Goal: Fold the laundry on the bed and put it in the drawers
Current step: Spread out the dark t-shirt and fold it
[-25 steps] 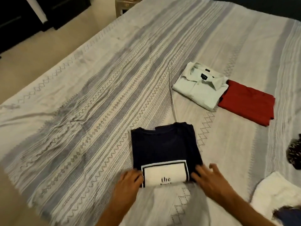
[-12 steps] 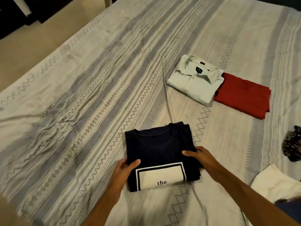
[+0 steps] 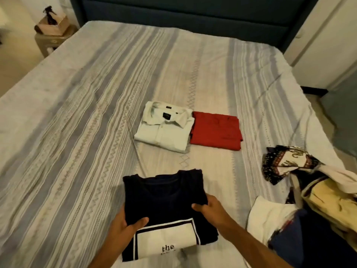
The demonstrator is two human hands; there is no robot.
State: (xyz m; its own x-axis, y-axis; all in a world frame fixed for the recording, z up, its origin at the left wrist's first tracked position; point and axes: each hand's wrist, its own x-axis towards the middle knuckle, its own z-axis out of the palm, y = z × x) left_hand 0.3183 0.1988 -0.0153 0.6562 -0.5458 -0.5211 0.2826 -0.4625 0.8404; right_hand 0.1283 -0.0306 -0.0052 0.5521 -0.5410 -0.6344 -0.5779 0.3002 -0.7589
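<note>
Now both hands grip the folded navy tee (image 3: 166,200), which sits at the near edge of the bed (image 3: 77,113). The left hand (image 3: 125,228) clamps the tee's left side, thumb on top and fingers hidden beneath. The right hand (image 3: 211,207) clamps the right side the same way, thumb across the cloth. One second earlier the hands lay flat beside the white print, pressing the last fold; half a second earlier they had closed on the two edges. The grip is now firmer and the tee's near edge appears raised off the cover. By this evidence the folding of this garment is finished, and the likely step in hand is carrying it to join the others.

The tee's long axis runs from the person toward the headboard (image 3: 183,18). Its collar points away, and the print, reading "the", lies at the near end, upright to the viewer.

To the right, an unfolded heap (image 3: 318,200) of white, navy, tan and patterned cloth remains, so much of the task is left. Farther up the bed lie two folded pieces, touching side by side: a white shirt (image 3: 164,130), collar away, and a red garment (image 3: 216,130) on its right. No drawers are in view. A nightstand (image 3: 52,39) stands at the far left corner.
</note>
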